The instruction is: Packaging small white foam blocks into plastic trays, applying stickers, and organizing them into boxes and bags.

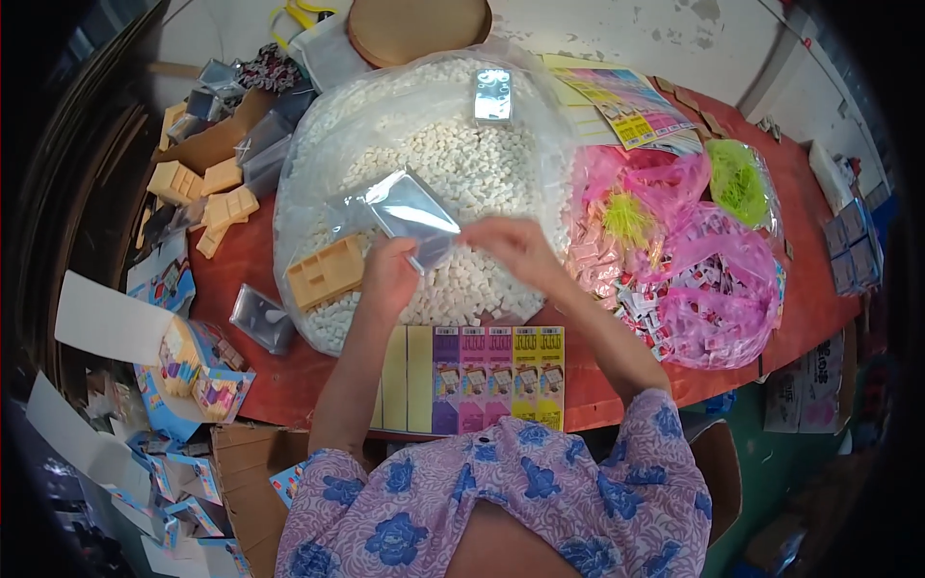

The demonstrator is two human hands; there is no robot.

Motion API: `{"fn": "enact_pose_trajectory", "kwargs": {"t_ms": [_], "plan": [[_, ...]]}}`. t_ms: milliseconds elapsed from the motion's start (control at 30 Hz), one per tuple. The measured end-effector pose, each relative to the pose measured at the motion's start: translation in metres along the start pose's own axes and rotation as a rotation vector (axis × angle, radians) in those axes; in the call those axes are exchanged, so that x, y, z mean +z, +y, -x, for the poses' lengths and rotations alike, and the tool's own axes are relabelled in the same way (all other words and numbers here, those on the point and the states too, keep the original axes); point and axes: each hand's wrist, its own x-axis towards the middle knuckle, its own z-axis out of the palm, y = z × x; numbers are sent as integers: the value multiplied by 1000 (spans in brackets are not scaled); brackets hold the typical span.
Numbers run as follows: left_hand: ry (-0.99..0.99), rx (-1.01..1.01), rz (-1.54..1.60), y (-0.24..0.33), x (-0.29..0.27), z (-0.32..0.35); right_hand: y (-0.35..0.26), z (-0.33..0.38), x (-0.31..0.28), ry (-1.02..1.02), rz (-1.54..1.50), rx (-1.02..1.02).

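Over ctr. bag (pixel 297 207) of white pcs (pixel 472 159), clear plastic case (pixel 416 206) gripped at near end by L hand (pixel 390 275), R hand (pixel 515 252) by its right corner, can't tell if holding; prob. light, slick, semi-stiff, crushable, so pinch edges gently.

Red table (pixel 597 405), pretty loaded tbh. Huge clear bag of little white pieces (pixel 462 159) hogs the middle. Near edge's got a striped colour-printed sheet (pixel 499 380). Left side: a clear plastic case (pixel 262 319), with beige blocks (pixel 229 208) farther back. Right: pink plastic bags (pixel 727 313), a green bag (pixel 738 183) behind, more printed sheets (pixel 631 101) far right.
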Motion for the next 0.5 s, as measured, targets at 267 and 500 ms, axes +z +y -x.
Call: {"fn": "enact_pose_trajectory", "kwargs": {"t_ms": [267, 500], "plan": [[289, 159, -197, -7, 14, -22, 120, -103, -42, 132, 161, 289], [412, 210, -200, -10, -13, -32, 123, -74, -37, -63, 732, 163]]}}
